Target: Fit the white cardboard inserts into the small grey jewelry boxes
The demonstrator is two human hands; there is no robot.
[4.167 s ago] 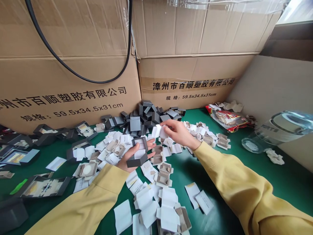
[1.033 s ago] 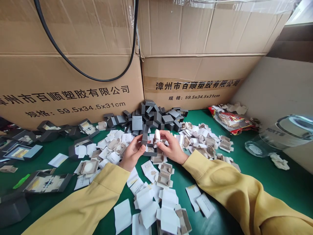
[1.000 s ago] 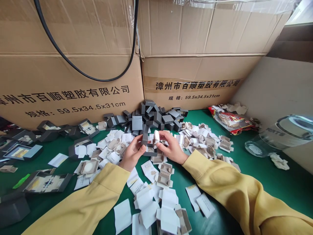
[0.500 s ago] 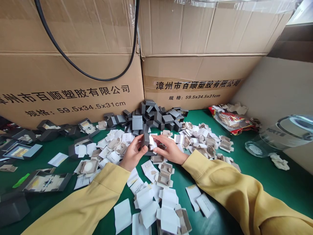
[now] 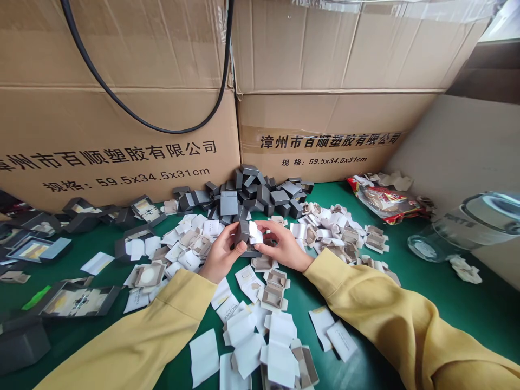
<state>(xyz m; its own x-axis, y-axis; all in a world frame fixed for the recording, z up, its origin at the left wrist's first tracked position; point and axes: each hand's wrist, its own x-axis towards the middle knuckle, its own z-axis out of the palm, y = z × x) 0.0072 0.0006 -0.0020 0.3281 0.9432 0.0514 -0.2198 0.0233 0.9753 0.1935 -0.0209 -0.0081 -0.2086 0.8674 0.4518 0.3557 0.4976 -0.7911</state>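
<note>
My left hand point(image 5: 221, 253) is closed around a small dark grey box point(image 5: 244, 233), which looks opened, with its lid side tilted up. At the box's right side, my right hand point(image 5: 282, 246) pinches a small white card piece point(image 5: 255, 234) between thumb and fingers. How far the white piece sits inside the box is hidden by the fingers. Folded white card inserts point(image 5: 190, 244) lie in a loose heap beside my left hand. Below the hands are opened grey-backed inserts point(image 5: 274, 290) and flat white cards point(image 5: 248, 281).
A pile of dark boxes point(image 5: 260, 189) stands against large cardboard cartons point(image 5: 325, 119). More inserts point(image 5: 337, 227) lie to the right, near a red snack bag point(image 5: 385, 199) and a clear jar point(image 5: 467, 227). Opened dark boxes point(image 5: 77, 300) sit at left. A black cable point(image 5: 162, 130) hangs in front.
My right hand has drawn slightly to the right, and more of the white piece shows beside the dark box. My left hand keeps its hold.
</note>
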